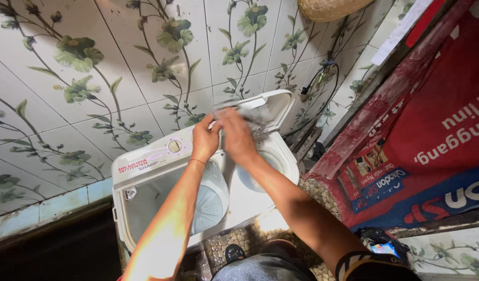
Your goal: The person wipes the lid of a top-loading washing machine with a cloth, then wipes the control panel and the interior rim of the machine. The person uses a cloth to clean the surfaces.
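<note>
Cloth (250,117), grey, limp and probably light, was bunched in both the left hand (205,138) and right hand (237,135) above the twin-tub washing machine (146,166), best gripped by its gathered folds.

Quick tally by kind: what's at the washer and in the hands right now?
Twin-tub washing machine: 1
Open tubs: 2, the wash tub and the spin tub
Raised lid: 1
Grey cloth: 1, held by left hand and right hand
Control dial: 1
Total: 6
</note>
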